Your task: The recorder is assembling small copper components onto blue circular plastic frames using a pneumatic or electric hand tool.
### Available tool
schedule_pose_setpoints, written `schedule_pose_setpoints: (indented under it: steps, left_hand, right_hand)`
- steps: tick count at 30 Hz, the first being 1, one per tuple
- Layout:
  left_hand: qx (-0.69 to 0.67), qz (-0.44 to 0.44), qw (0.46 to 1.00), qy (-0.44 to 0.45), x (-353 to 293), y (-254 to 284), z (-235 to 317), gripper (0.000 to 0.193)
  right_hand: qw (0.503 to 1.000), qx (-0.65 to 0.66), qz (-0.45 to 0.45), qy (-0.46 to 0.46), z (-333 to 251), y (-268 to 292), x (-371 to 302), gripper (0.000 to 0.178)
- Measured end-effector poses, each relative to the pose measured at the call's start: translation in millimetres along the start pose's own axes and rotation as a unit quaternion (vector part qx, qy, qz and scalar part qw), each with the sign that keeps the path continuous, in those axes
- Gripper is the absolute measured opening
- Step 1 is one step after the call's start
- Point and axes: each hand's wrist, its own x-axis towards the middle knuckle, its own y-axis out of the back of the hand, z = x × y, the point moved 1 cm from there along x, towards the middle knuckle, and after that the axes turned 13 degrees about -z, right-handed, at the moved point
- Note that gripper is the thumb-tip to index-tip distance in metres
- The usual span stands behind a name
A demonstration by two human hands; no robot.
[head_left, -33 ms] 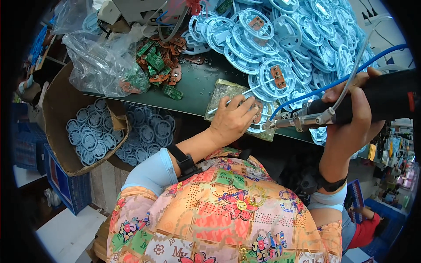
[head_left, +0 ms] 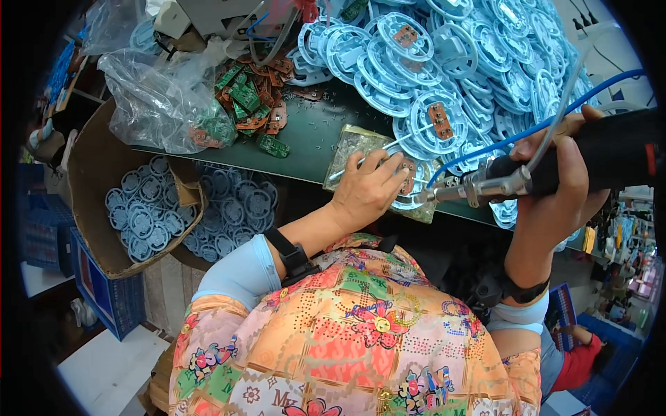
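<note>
My left hand (head_left: 371, 186) presses a light-blue round plastic part (head_left: 404, 203) down onto a block wrapped in clear tape (head_left: 345, 154), its fingers bent over the part. A small brown circuit board (head_left: 408, 177) sits in this part, partly under my fingertips. In my right hand (head_left: 570, 170) is a black power screwdriver (head_left: 605, 158), held sideways with its metal nose toward the part. The driver's tip meets the part near the board's lower right; whether it touches a screw is too small to tell. A blue air hose (head_left: 510, 139) passes over the driver's front.
A big heap of similar light-blue parts (head_left: 423, 69) fills the back right of the dark green bench (head_left: 305, 156). Brown and green circuit boards (head_left: 253, 100) lie beside a clear plastic bag (head_left: 156, 97), with loose screws nearby. At left, a cardboard box (head_left: 90, 201) contains more blue parts.
Both hands, the part and the screwdriver stay in place. At the far right, another person's arm in a red sleeve has shifted slightly.
</note>
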Motion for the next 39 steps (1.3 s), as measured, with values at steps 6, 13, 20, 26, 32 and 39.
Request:
schedule_pose_setpoints:
  steps: [6,13,20,26,32,39]
  left_hand:
    - [-0.003,-0.012,1.0,0.004,-1.0,0.5,-1.2,0.035]
    - [0.0,-0.012,1.0,0.001,-0.8,-0.8,0.2,0.031]
    - [-0.014,-0.024,1.0,-0.01,-3.5,0.6,-0.1,0.033]
    - [0.003,-0.044,0.998,-0.038,-12.9,10.8,0.3,0.03]
    - [-0.005,-0.031,0.998,-0.05,6.3,20.9,-7.1,0.03]
    - [0.002,-0.022,0.999,-0.039,30.4,31.9,-9.2,0.023]
  right_hand:
    - [0.999,0.032,-0.012,-0.005,9.3,-1.3,-2.2,0.045]
    - [0.998,0.059,0.013,0.026,14.3,-3.8,-13.4,0.037]
    - [1.0,0.017,0.011,-0.001,8.4,13.1,5.1,0.045]
    - [0.999,-0.004,0.027,0.022,4.9,23.2,25.4,0.046]
    - [0.999,0.004,0.021,0.025,23.0,21.7,24.8,0.045]
    - [0.998,0.021,0.029,0.05,24.2,20.9,27.4,0.04]
